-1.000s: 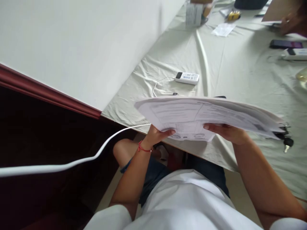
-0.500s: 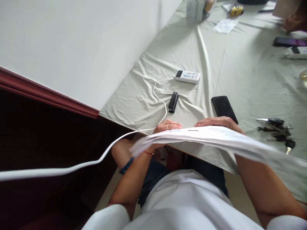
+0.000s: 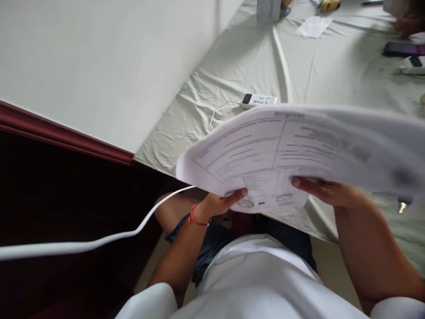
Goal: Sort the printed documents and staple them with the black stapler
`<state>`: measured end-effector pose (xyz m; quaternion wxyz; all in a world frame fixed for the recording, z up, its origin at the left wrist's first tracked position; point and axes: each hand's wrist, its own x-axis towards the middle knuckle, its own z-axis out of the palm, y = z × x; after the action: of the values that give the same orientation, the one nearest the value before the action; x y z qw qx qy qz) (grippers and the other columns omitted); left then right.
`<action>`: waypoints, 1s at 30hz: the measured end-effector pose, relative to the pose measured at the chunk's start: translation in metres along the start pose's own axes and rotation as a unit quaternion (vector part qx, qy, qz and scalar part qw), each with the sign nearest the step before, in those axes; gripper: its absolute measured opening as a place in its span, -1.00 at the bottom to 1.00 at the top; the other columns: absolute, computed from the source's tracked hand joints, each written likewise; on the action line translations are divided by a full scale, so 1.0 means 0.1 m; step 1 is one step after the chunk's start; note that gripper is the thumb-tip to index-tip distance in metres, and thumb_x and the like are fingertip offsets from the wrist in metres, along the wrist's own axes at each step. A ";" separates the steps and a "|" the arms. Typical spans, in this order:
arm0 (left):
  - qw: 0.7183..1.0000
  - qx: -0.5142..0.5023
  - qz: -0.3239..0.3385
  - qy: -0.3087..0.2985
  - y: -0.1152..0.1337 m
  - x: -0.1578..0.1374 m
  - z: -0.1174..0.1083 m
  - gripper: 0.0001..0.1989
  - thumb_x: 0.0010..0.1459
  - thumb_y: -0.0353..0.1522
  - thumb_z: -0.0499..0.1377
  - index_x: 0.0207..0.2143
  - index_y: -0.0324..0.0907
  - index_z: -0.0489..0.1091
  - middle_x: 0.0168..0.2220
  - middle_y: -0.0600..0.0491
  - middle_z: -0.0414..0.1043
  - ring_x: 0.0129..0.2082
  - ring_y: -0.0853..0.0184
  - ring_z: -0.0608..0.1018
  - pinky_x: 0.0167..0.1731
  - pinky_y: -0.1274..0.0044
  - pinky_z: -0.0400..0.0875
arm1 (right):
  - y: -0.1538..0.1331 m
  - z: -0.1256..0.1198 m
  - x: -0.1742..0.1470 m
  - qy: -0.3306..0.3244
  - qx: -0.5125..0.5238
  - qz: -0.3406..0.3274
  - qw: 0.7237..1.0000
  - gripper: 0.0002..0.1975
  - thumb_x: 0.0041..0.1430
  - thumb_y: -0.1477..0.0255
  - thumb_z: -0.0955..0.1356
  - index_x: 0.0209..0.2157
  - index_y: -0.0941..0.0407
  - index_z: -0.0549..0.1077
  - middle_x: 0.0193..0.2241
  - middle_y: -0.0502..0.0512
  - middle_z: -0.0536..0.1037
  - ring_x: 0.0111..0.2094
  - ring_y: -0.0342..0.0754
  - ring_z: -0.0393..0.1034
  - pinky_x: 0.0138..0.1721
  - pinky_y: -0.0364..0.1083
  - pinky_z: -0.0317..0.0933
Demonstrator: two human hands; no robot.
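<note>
A wide stack of printed paper sheets (image 3: 255, 146) is raised over the table's near edge, bowed and blurred toward its right end. My left hand (image 3: 221, 202) grips its lower edge near the left, thumb lying on the printed side. Further right, my right hand (image 3: 328, 190) holds the same edge, its thumb also on top. The fingers of both hands are hidden behind the sheets. Just beyond the paper's upper edge lies a white power bank (image 3: 259, 101) with a black end and a cable.
A key (image 3: 402, 206) shows under the paper at right. A white cable (image 3: 142, 221) crosses the dark gap at left. On the cloth-covered table (image 3: 239, 57) are a phone (image 3: 403, 49), a loose paper slip (image 3: 314, 26) and a yellow object (image 3: 330, 5). Another person's hand (image 3: 410, 24) is at far right.
The sheets have swung from nearly edge-on to printed face toward me, now covering the black stapler and black phone or wallet. My thumbs have come into view on top.
</note>
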<state>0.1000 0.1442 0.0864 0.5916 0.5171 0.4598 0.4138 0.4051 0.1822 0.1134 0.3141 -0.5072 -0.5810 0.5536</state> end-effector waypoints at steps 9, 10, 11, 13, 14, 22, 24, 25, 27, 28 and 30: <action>0.938 -0.280 -0.199 0.046 -0.50 -0.31 0.24 -0.45 0.08 -0.12 0.45 0.04 -0.23 0.57 0.06 -0.21 0.59 0.08 -0.07 0.61 0.15 0.15 0.50 | 0.39 0.33 -0.17 -0.079 0.211 0.204 0.953 -0.54 0.14 0.11 0.50 0.01 0.06 0.63 -0.07 0.18 0.68 -0.13 0.17 0.64 -0.07 0.13 0.59; 0.933 -0.292 -0.193 0.079 -0.53 -0.32 0.25 -0.44 0.10 -0.08 0.43 0.05 -0.23 0.56 0.04 -0.20 0.60 0.07 -0.06 0.62 0.15 0.16 0.50 | 0.45 0.38 -0.18 -0.086 0.217 0.221 0.947 -0.54 0.14 0.11 0.50 -0.01 0.09 0.63 -0.09 0.19 0.68 -0.16 0.17 0.65 -0.10 0.13 0.59; 0.929 -0.299 -0.186 0.109 -0.55 -0.33 0.25 -0.43 0.11 -0.06 0.42 0.04 -0.24 0.56 0.03 -0.20 0.60 0.07 -0.05 0.62 0.15 0.18 0.50 | 0.50 0.42 -0.20 -0.093 0.221 0.234 0.942 -0.54 0.15 0.10 0.50 -0.03 0.11 0.63 -0.10 0.21 0.69 -0.17 0.17 0.65 -0.12 0.13 0.59; 0.928 -0.293 -0.175 0.152 -0.58 -0.33 0.25 -0.43 0.10 -0.02 0.41 0.01 -0.25 0.56 0.00 -0.20 0.62 0.07 -0.03 0.62 0.16 0.22 0.50 | 0.59 0.48 -0.22 -0.105 0.230 0.248 0.935 -0.55 0.16 0.09 0.49 -0.05 0.13 0.63 -0.10 0.21 0.69 -0.17 0.17 0.65 -0.12 0.13 0.59; 0.930 -0.283 -0.174 0.160 -0.59 -0.33 0.25 -0.42 0.10 -0.01 0.41 -0.02 -0.26 0.57 -0.02 -0.20 0.63 0.07 -0.03 0.63 0.16 0.22 0.50 | 0.61 0.50 -0.22 -0.106 0.229 0.249 0.935 -0.55 0.17 0.09 0.48 -0.05 0.12 0.63 -0.10 0.21 0.68 -0.16 0.16 0.65 -0.10 0.12 0.59; 0.935 -0.265 -0.206 0.113 -0.61 -0.32 0.18 -0.45 0.09 -0.03 0.42 -0.11 -0.35 0.60 -0.12 -0.23 0.65 0.01 -0.09 0.65 0.10 0.21 0.54 | 0.47 0.50 -0.15 0.021 0.128 0.155 0.979 -0.50 0.23 0.02 0.41 0.10 -0.02 0.48 -0.01 0.08 0.65 -0.11 0.07 0.61 -0.24 -0.06 0.53; 0.925 -0.285 -0.229 0.100 -0.61 -0.31 0.16 -0.47 0.09 -0.08 0.43 -0.12 -0.37 0.59 -0.12 -0.24 0.65 0.02 -0.10 0.64 0.11 0.20 0.54 | 0.47 0.48 -0.12 0.047 0.142 0.151 0.977 -0.53 0.24 0.00 0.39 0.02 0.00 0.50 -0.08 0.07 0.67 -0.20 0.03 0.61 -0.32 -0.11 0.48; 0.919 -0.295 -0.242 0.096 -0.61 -0.31 0.16 -0.48 0.08 -0.10 0.44 -0.13 -0.38 0.59 -0.12 -0.26 0.65 0.02 -0.10 0.64 0.11 0.20 0.53 | 0.49 0.48 -0.11 0.058 0.136 0.152 0.977 -0.55 0.23 -0.01 0.39 -0.05 0.03 0.53 -0.16 0.07 0.68 -0.26 0.01 0.60 -0.36 -0.13 0.44; 0.906 -0.317 -0.266 0.093 -0.61 -0.31 0.15 -0.50 0.09 -0.15 0.44 -0.12 -0.41 0.57 -0.11 -0.28 0.64 0.02 -0.10 0.64 0.12 0.20 0.52 | 0.55 0.47 -0.08 0.075 0.110 0.150 0.980 -0.56 0.21 -0.03 0.39 -0.20 0.07 0.55 -0.31 0.06 0.67 -0.36 -0.02 0.56 -0.41 -0.13 0.40; 0.900 -0.327 -0.274 0.092 -0.62 -0.31 0.14 -0.52 0.10 -0.16 0.43 -0.11 -0.41 0.57 -0.11 -0.28 0.64 0.02 -0.10 0.64 0.13 0.19 0.51 | 0.59 0.47 -0.08 0.079 0.099 0.148 0.981 -0.56 0.20 -0.03 0.40 -0.25 0.08 0.55 -0.36 0.06 0.65 -0.39 -0.02 0.54 -0.42 -0.12 0.39; 0.890 -0.348 -0.279 0.092 -0.63 -0.32 0.14 -0.54 0.15 -0.17 0.39 -0.09 -0.40 0.56 -0.09 -0.28 0.63 0.03 -0.08 0.64 0.14 0.19 0.50 | 0.64 0.48 -0.06 0.086 0.097 0.147 0.981 -0.58 0.18 -0.02 0.41 -0.30 0.08 0.54 -0.41 0.05 0.63 -0.42 -0.03 0.51 -0.42 -0.11 0.38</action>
<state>0.1074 0.1025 0.0280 0.7796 0.0884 0.4644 0.4107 0.3781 0.1524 0.0440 0.3255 -0.6004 -0.4144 0.6016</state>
